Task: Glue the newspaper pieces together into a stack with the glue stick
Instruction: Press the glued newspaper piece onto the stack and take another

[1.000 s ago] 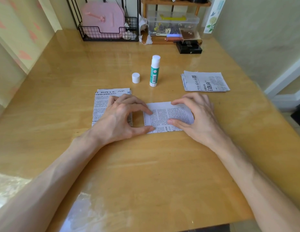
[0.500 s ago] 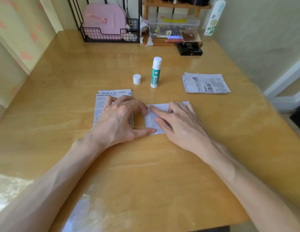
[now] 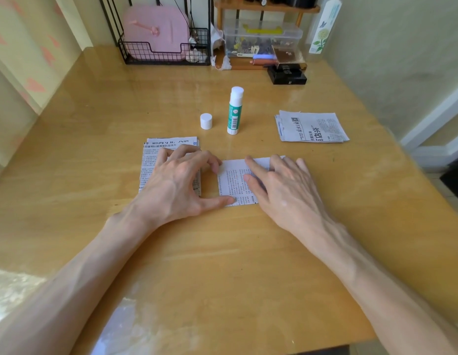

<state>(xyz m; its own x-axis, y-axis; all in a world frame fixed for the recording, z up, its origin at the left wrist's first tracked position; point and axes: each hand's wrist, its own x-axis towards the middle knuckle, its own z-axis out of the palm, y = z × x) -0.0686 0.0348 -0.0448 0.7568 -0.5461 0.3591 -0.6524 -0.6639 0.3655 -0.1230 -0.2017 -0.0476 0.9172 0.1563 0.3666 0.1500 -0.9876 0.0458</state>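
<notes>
As left hand [image 3: 176,185], right hand [image 3: 284,190] press, released | newspaper groups [image 3: 234,181] 3 | glue stick [image 3: 234,111] 1 | cap [image 3: 206,121] 1

A glossy wooden bench [image 3: 222,265] catches daylight; beyond the fingers [image 3: 253,164], a wire rack [image 3: 146,53] and wooden shelf [image 3: 266,8] meet pale walls [image 3: 389,47].

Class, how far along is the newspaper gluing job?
Done: the glue stick stands uncapped, its cap beside it. In hand: the right hand presses flat on the centre newspaper piece while the left hand pins its corner. Left: the newspaper pile at right and the sheet under the left hand lie separate.
</notes>
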